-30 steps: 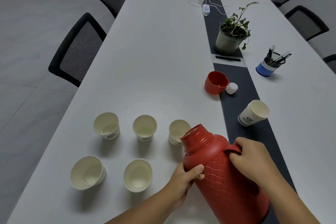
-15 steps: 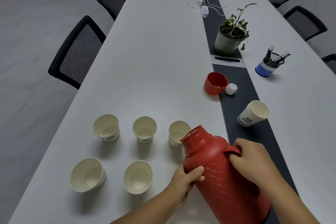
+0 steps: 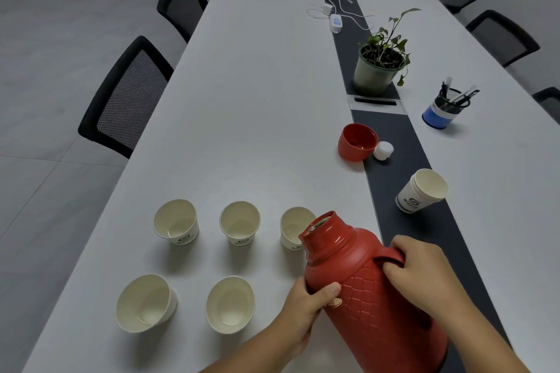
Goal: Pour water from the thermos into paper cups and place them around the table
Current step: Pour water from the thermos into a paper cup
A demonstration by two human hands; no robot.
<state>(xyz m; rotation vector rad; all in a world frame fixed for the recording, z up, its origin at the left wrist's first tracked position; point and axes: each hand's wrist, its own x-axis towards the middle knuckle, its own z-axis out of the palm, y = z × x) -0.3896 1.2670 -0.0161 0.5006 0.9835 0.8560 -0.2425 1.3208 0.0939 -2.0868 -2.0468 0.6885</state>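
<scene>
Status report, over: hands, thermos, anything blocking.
Right hand grips handle, left hand grips body. Red thermos uncapped, tilted, mouth over right back-row paper cup. Nothing in the way.

A green potted plant in a grey-green round pot [image 3: 375,76] is seated on the dark centre strip of the long white table [image 3: 257,94], directly behind a rectangular cable hatch [image 3: 375,102]. A blue-and-white cylindrical pen holder with pens [image 3: 442,110] is positioned on the white surface well to the right of the hatch, and a white power adapter with white cables [image 3: 335,20] is located farther along the strip. Black mesh-backed chairs [image 3: 127,100] are arranged along both long sides.
</scene>
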